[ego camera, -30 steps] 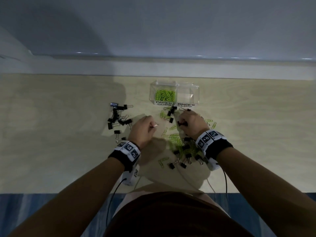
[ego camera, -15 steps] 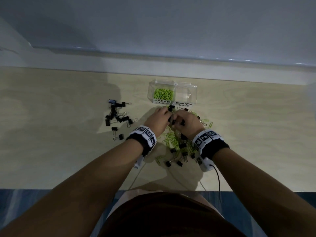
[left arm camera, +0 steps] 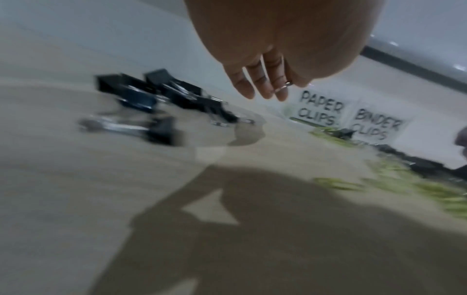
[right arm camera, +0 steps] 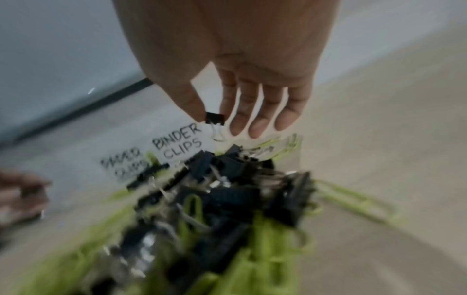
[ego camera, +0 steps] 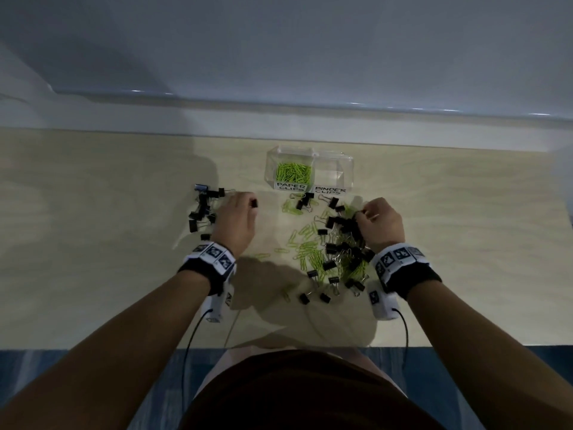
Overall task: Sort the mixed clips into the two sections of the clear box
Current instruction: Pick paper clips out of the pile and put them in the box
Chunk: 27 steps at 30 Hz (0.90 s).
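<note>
The clear box (ego camera: 348, 169) stands at the back centre. Its left section, labelled PAPER CLIPS (ego camera: 290, 186), holds green paper clips (ego camera: 293, 172); the BINDER CLIPS section (ego camera: 335, 176) looks bare. A mixed pile of black binder clips and green paper clips (ego camera: 335, 252) lies in front of it. My right hand (ego camera: 361, 212) hovers over the pile's right side, its thumb and forefinger pinching a small black binder clip (right arm camera: 215, 119). My left hand (ego camera: 249, 206) is beside a separate heap of black binder clips (ego camera: 203, 212) and holds a black binder clip (ego camera: 254, 202) at its fingertips.
The light wooden table (ego camera: 93, 259) ends at a white ledge (ego camera: 124, 119) behind the box and at a front edge near my body. Thin cables (ego camera: 404, 336) trail from both wrist cameras across the front of the table.
My left hand has left the mixed pile and swung left to the heap of binder clips. My right hand has shifted right and lifted a binder clip. The head camera has come closer.
</note>
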Each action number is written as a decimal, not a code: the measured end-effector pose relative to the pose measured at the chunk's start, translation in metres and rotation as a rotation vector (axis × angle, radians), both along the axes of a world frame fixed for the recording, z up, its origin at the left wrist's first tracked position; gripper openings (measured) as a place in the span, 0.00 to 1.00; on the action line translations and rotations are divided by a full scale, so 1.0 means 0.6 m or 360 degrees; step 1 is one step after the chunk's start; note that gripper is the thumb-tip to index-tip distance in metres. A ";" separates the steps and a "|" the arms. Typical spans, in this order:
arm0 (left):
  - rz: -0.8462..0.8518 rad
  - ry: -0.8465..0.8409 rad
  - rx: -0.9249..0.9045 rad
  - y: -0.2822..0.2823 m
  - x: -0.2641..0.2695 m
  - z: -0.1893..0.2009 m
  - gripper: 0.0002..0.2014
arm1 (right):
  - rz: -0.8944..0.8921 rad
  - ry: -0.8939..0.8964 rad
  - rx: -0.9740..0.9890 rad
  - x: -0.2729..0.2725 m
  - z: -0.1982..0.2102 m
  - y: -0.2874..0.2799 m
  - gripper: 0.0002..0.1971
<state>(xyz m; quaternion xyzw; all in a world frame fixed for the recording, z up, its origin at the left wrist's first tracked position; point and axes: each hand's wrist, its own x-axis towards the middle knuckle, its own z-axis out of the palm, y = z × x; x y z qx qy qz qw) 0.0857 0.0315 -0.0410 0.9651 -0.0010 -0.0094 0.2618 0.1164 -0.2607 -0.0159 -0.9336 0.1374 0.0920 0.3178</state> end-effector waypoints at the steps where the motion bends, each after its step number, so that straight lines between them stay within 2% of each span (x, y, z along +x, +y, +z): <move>1: 0.0058 0.0030 0.0140 0.018 -0.001 -0.006 0.11 | 0.0098 -0.0043 -0.0235 -0.001 -0.004 -0.002 0.09; 2: 0.0101 0.0063 0.0253 0.030 0.000 -0.009 0.13 | 0.0198 -0.0111 -0.0407 -0.003 -0.008 0.002 0.10; 4: 0.0057 0.0075 0.0327 0.028 0.003 -0.007 0.16 | 0.0381 -0.0225 -0.0549 -0.006 -0.011 0.023 0.10; 7: -0.0286 0.0057 0.0234 -0.024 0.014 0.008 0.18 | 0.0680 -0.0305 -0.0548 -0.002 -0.011 0.073 0.12; 9: -0.0505 0.0110 0.0255 -0.069 0.020 0.016 0.21 | 0.0834 -0.0232 -0.0556 0.006 -0.007 0.105 0.16; 11: -0.0600 0.0170 0.0337 -0.098 0.023 0.014 0.23 | 0.0924 -0.0091 -0.0615 0.015 -0.006 0.125 0.19; 15: -0.0602 0.0219 0.0478 -0.109 0.016 0.002 0.24 | 0.0980 0.0021 -0.0723 0.016 -0.013 0.125 0.20; 20: -0.0760 0.0128 0.0361 -0.085 -0.013 -0.015 0.19 | 0.1063 -0.0173 -0.0645 -0.028 -0.024 0.094 0.13; 23: -0.0587 0.0086 0.0177 -0.083 -0.018 -0.013 0.13 | 0.0965 -0.0215 -0.0447 -0.033 -0.031 0.084 0.10; 27: -0.0457 0.0245 0.0142 -0.104 -0.004 -0.005 0.15 | 0.0910 -0.0208 -0.0335 -0.027 -0.026 0.104 0.09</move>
